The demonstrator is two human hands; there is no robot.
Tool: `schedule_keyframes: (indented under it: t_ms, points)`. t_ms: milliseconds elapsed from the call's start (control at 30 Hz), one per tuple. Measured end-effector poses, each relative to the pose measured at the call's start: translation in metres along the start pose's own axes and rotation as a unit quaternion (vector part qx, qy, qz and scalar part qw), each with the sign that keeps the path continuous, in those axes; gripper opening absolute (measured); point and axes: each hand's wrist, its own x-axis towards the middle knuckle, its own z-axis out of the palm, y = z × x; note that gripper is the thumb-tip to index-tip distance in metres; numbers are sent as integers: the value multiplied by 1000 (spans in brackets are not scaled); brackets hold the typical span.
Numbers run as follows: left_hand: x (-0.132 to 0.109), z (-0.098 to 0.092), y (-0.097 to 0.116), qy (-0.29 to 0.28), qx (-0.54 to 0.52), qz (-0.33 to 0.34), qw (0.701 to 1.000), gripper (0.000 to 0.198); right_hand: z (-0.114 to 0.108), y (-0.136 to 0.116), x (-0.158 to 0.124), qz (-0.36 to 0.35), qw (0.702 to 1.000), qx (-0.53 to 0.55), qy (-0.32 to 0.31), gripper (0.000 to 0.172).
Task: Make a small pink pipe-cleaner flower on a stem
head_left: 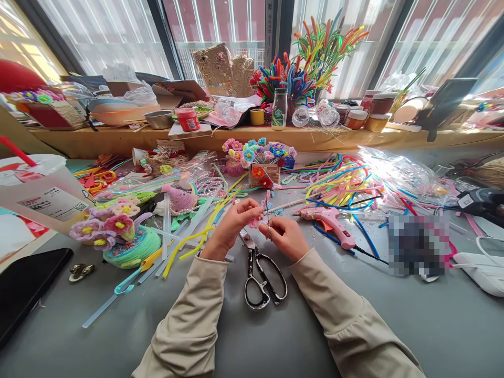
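My left hand (226, 228) is closed in a pinch on a pink fuzzy pipe cleaner (255, 221), above the grey table. Close to its right, my right hand (286, 239) pinches a thin dark stem or wire that stands upright between the fingers. Whether that stem belongs to the pink piece is too small to tell. Just below both hands lie scissors (251, 258) with worn black handles, their blades pointing away from me. A pink glue gun (333, 223) rests on the table to the right of my right hand.
Pipe cleaners (342, 181) lie heaped behind the glue gun. A small box of fuzzy flowers (264, 176) stands beyond my hands. At left are a flower-topped green pot (136, 247), clear glue sticks (100, 310), a drink cup (47, 197) and a black phone (33, 286).
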Motion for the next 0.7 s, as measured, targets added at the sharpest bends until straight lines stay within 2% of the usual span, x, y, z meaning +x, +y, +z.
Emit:
schedule_keyframes:
  t_ms: [167,400,533,700]
  points:
    - [0,0,1,4,-8,1,1000,15,1,1,1,-14,999,-4,45,43]
    - [2,-1,-2,26,-13,21,999,14,2,3,2,-16,998,5,59,38]
    - [2,-1,-1,29,-15,26,999,14,1,2,1,-8,999,16,45,38]
    - [1,1,0,6,-7,12,1000,15,0,-1,0,2,1000,19,2,41]
